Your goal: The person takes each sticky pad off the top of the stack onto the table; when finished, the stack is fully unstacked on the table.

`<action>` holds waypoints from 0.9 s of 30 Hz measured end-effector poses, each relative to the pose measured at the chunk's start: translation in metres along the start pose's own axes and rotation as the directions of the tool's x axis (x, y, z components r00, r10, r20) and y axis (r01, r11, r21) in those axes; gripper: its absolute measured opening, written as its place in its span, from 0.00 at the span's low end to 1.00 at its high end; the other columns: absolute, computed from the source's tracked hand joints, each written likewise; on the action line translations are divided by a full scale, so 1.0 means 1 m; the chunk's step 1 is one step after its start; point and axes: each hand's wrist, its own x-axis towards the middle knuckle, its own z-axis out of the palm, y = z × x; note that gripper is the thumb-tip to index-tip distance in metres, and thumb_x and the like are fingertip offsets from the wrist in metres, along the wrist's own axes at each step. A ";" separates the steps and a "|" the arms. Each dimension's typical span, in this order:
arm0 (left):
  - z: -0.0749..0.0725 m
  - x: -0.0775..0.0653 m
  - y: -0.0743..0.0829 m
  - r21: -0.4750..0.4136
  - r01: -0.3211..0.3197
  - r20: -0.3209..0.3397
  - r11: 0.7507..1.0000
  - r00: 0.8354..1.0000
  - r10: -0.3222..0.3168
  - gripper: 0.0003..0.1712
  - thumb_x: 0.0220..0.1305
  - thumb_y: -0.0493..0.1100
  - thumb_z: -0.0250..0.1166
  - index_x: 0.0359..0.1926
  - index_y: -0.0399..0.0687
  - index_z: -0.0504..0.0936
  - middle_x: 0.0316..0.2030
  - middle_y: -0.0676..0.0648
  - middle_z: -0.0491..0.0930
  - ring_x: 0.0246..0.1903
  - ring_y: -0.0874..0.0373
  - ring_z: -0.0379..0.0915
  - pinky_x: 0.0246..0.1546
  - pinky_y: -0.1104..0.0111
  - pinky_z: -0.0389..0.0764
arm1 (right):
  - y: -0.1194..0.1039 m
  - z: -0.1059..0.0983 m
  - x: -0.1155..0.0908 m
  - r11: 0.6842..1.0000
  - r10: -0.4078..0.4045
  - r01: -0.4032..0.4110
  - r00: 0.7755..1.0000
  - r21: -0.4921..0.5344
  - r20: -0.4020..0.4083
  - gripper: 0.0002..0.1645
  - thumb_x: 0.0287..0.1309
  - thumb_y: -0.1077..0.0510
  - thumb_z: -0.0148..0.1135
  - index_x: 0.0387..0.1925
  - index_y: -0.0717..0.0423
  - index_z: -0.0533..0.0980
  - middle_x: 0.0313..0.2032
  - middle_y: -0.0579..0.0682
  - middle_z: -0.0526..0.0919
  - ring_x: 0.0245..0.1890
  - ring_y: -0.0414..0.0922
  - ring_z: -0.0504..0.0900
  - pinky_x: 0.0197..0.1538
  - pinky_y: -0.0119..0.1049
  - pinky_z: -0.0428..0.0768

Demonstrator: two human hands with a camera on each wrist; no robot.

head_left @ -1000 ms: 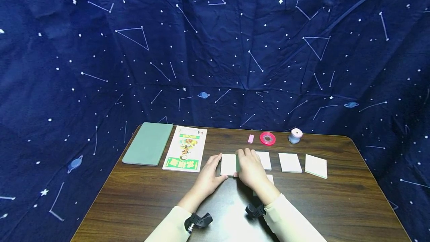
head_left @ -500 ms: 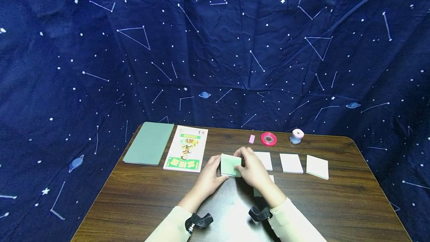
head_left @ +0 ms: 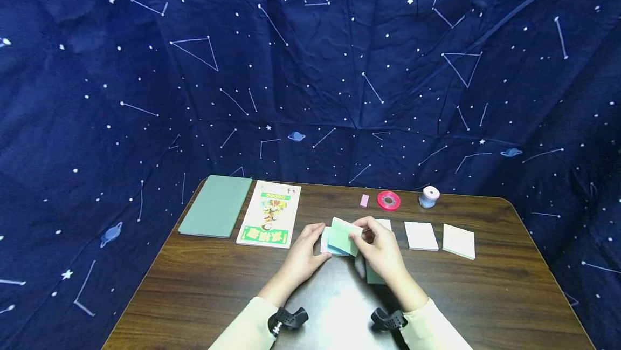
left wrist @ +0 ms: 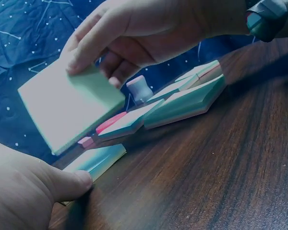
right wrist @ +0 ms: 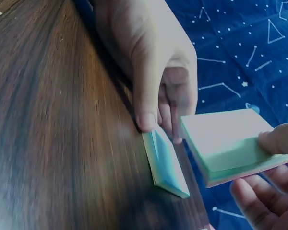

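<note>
My right hand [head_left: 383, 247] pinches a pale green sticky-note pad [head_left: 343, 238] between thumb and fingers, raised and tilted over the table. Below it, a thinner sticky-note pad [right wrist: 168, 163] with a white and blue top lies on the wood. My left hand [head_left: 302, 253] grips this lower pad at its edge, thumb on the near side and fingers at the far left; in the left wrist view its thumb [left wrist: 79, 184] lies against the pad's corner. The raised pad partly covers the lower one in the head view.
Near my right forearm lies a green-sided pad [head_left: 374, 275]; white note pads [head_left: 420, 235] line the right side. Behind are a small pink block [head_left: 364, 200], a red ring-shaped roll [head_left: 388, 200] and a spool [head_left: 429, 197]. A green notebook [head_left: 215, 207] and illustrated booklet [head_left: 269, 215] lie left.
My right hand has lifted the pale green pad off the stack and drawn it right, exposing the blue-topped pad below. My left hand has stayed in place.
</note>
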 end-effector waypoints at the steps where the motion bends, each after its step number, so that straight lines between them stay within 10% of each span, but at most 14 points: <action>1: 0.000 0.000 0.001 0.000 0.009 0.007 1.000 1.000 -0.009 0.45 0.64 0.40 0.80 0.77 0.32 0.71 0.75 0.37 0.73 0.76 0.38 0.71 0.78 0.46 0.72 | 0.002 -0.003 -0.001 1.000 0.004 -0.004 1.000 0.014 -0.012 0.12 0.64 0.63 0.78 0.46 0.49 0.86 0.31 0.44 0.85 0.31 0.36 0.80 0.35 0.28 0.81; 16: -0.002 -0.002 0.003 0.026 -0.008 0.008 1.000 1.000 0.008 0.40 0.64 0.40 0.80 0.72 0.29 0.77 0.75 0.39 0.73 0.76 0.40 0.71 0.77 0.48 0.73 | 0.028 -0.048 -0.023 0.966 0.023 0.017 0.988 0.259 -0.150 0.15 0.67 0.69 0.72 0.53 0.58 0.87 0.32 0.48 0.77 0.28 0.36 0.74 0.28 0.30 0.73; 27: -0.002 -0.001 0.004 0.033 -0.010 0.003 0.999 1.000 0.010 0.41 0.63 0.41 0.80 0.72 0.29 0.77 0.74 0.40 0.74 0.76 0.41 0.71 0.78 0.49 0.72 | 0.055 -0.079 -0.044 0.973 0.058 -0.007 0.974 0.231 -0.217 0.16 0.67 0.70 0.72 0.55 0.61 0.86 0.32 0.47 0.76 0.27 0.36 0.74 0.28 0.31 0.73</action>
